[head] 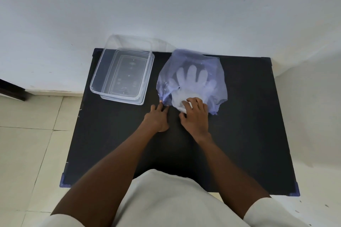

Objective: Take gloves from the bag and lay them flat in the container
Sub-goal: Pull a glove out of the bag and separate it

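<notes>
A thin bluish plastic bag (pixel 212 68) lies on the black table (pixel 239 134), to the right of centre. White gloves (pixel 192 79) show through it, fingers spread toward the wall. My left hand (pixel 157 118) pinches the bag's near left corner against the table. My right hand (pixel 195 114) rests at the bag's near opening, its fingers closed on the white cuff of a glove. A clear rectangular container (pixel 96 79) stands at the table's far left, with nothing visible inside it.
A white wall runs along the table's far edge and right side. Pale floor tiles (pixel 27 143) lie to the left. A dark piece of furniture (pixel 11 90) pokes in at the left edge.
</notes>
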